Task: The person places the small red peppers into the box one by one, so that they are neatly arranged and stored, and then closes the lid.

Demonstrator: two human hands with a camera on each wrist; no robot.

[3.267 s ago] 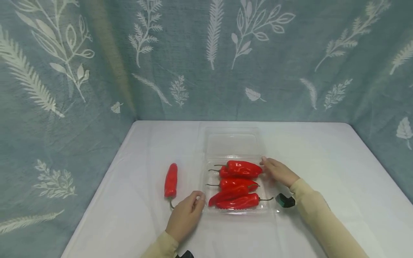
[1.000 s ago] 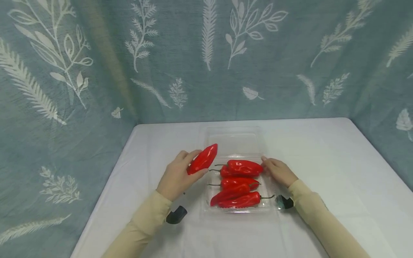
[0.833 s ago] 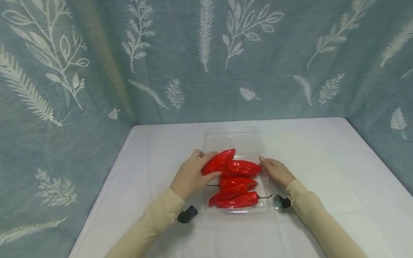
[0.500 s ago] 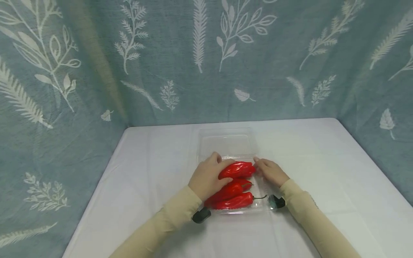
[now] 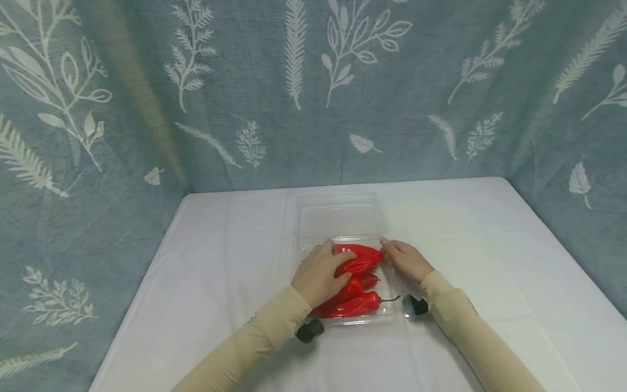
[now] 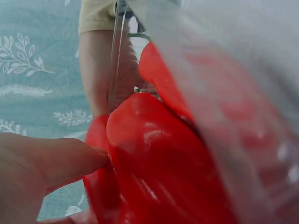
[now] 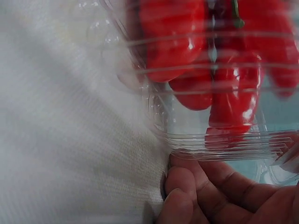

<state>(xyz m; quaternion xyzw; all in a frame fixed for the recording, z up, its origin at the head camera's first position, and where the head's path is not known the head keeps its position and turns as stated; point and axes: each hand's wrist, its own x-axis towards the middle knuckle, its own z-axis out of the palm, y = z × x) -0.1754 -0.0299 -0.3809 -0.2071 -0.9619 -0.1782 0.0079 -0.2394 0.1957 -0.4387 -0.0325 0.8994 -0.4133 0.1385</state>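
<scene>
An open clear plastic clamshell container holds several red peppers. My left hand reaches over its left side and grips a red pepper in the back part, thumb and fingers on opposite sides. Up close in the left wrist view, a digit presses against the side of a glossy pepper. At the container's right side my right hand pinches the edge; the right wrist view has curled fingers against the ridged wall. My left hand partly hides the peppers.
The container's clear lid lies folded back behind it, flat on the white-covered table. A green-blue curtain with white leaf patterns stands behind the table and along both sides.
My left hand picked up the lone red pepper from the table's left, carried it rightward and lowered it onto the back peppers in the container. The right hand stayed at the container's edge.
</scene>
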